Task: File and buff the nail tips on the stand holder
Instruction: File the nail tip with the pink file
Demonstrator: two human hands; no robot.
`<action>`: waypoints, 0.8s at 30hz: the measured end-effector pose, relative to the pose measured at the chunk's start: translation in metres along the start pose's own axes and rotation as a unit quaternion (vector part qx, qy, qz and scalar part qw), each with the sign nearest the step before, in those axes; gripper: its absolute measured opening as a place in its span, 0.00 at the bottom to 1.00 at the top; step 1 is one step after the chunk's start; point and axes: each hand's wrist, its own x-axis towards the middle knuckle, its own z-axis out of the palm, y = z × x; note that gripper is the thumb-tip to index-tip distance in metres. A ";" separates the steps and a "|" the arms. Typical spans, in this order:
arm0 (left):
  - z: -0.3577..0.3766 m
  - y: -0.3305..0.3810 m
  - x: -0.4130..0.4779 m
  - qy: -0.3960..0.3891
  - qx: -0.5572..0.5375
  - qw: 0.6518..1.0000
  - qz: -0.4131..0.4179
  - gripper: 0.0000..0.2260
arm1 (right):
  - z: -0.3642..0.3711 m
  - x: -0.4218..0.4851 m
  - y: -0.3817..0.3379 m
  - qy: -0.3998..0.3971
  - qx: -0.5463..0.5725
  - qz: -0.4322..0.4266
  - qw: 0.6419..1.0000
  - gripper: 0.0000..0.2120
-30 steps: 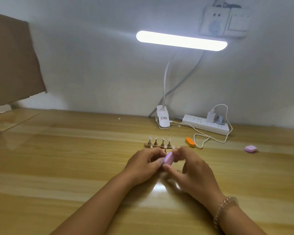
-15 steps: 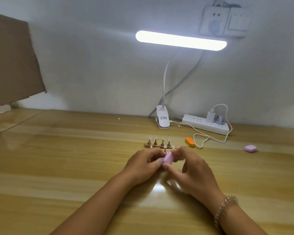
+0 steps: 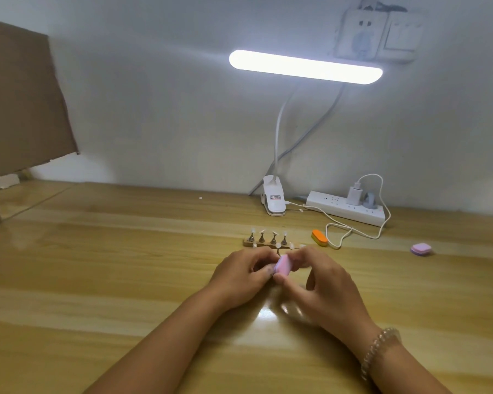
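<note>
A small wooden stand holder (image 3: 249, 242) lies on the table with several metal pegs carrying pale nail tips (image 3: 273, 233). Just in front of it, my right hand (image 3: 322, 282) pinches a small pink buffer block (image 3: 283, 265) between thumb and fingers. My left hand (image 3: 241, 275) is curled close against the block from the left; its fingertips pinch something small that the block and fingers hide. Both hands hover over the near row of tips.
An orange buffer block (image 3: 319, 238) lies right of the stand, and a second pink block (image 3: 421, 249) farther right. A white clip lamp (image 3: 273, 200), a power strip (image 3: 347, 207) and a looped white cable (image 3: 353, 234) sit along the wall. Brown cardboard (image 3: 20, 103) stands at the left.
The pink block in my right hand has shifted very slightly against my left fingertips. The hands stay in the same place.
</note>
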 end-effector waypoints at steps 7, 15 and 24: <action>0.000 0.001 -0.001 -0.003 0.011 1.000 0.000 0.07 | 0.000 -0.001 -0.001 0.000 -0.014 -0.019 1.000 0.13; 0.000 0.001 0.000 0.001 0.025 1.000 0.002 0.06 | 0.000 -0.001 0.000 -0.010 0.004 -0.019 1.000 0.12; 0.001 0.000 0.000 0.000 0.019 1.000 0.004 0.07 | -0.001 -0.001 0.002 -0.002 -0.004 -0.011 1.000 0.11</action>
